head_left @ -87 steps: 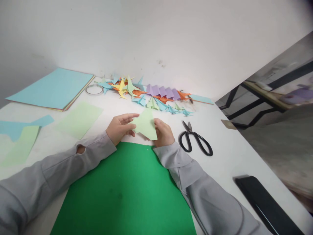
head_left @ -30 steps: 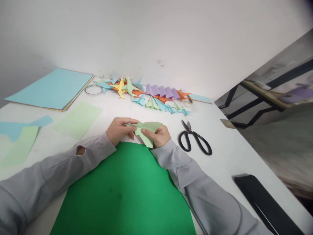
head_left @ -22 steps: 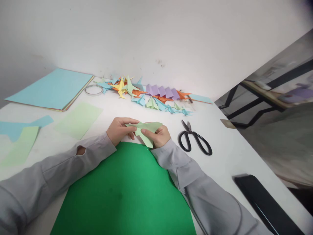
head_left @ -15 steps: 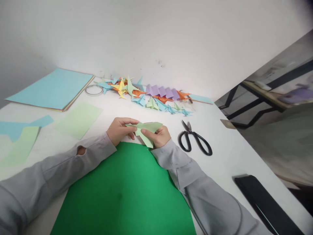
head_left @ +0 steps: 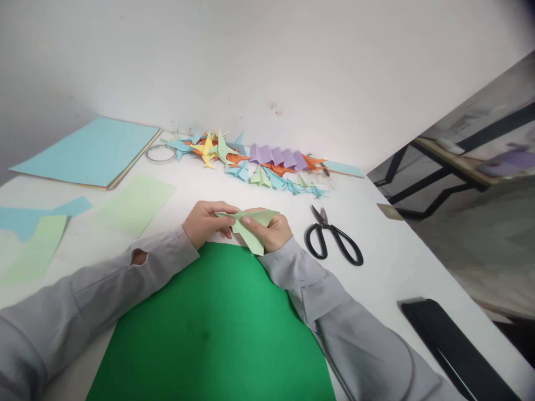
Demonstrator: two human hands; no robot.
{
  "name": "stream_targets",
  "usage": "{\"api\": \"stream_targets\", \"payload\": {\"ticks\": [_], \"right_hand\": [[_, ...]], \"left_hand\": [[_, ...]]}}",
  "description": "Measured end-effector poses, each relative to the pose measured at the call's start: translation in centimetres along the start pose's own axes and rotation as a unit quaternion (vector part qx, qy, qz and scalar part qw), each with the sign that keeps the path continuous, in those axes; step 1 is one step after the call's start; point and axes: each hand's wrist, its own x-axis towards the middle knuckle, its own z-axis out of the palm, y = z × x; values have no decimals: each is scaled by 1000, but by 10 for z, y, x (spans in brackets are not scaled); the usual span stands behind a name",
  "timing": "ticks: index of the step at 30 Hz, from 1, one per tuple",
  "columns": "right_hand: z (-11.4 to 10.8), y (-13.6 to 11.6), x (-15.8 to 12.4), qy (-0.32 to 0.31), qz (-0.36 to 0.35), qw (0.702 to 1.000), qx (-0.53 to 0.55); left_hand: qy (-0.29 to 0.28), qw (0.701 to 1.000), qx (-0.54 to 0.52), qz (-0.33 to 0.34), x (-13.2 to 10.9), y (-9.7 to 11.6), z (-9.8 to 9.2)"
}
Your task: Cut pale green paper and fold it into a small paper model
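Note:
A folded light green paper (head_left: 252, 235) is held up between my two hands, just above the far edge of a green mat (head_left: 204, 323). My left hand (head_left: 205, 223) pinches its left end between thumb and fingers. On the other side my right hand (head_left: 273, 229) grips the paper, its thumb pressed on the near face and the fingers behind it. One pointed flap hangs down between the hands, and another sticks out to the right over my right hand.
Black-handled scissors (head_left: 324, 228) lie right of my hands, with a black case (head_left: 453, 345) nearer. Folded paper pieces (head_left: 278, 159) line the wall. At left are blue sheets (head_left: 92, 150), a tape roll (head_left: 161, 153), a green sheet (head_left: 136, 206) and cut strips (head_left: 37, 250).
My right thumb has shifted slightly up and left on the green paper, and the hanging flap sits a little lower. Both hands keep their hold.

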Motion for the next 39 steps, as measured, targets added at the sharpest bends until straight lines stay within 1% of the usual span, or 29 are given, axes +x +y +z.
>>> {"api": "stream_targets", "payload": {"ticks": [4,7,13,17,19,21,24,27,34,39], "right_hand": [[0,-2,-1,7,1,1000,-9],[0,-2,-2,16,16,1000,-7],[0,1,0,43,39,998,0],[-1,3,2,64,58,995,45],[-1,3,2,67,65,994,56],[-1,3,2,66,65,994,59],[-2,3,2,61,64,995,50],[-2,4,2,60,64,995,54],[1,1,1,63,71,993,77],[1,-4,-1,49,84,993,59]], "left_hand": [[-12,1000,5,5,-1,2,1],[-15,1000,7,7,-1,1,1],[-13,1000,3,-9,-2,-2,-1],[-71,996,-29,-46,-2,-3,-1],[-84,995,-34,-53,-2,-4,0],[-74,996,-27,-37,-2,-5,1],[-51,999,-7,9,-2,-7,2],[-42,998,7,43,-1,-7,3],[-36,998,19,55,-2,-5,3],[-23,997,30,61,-2,-6,2]]}}
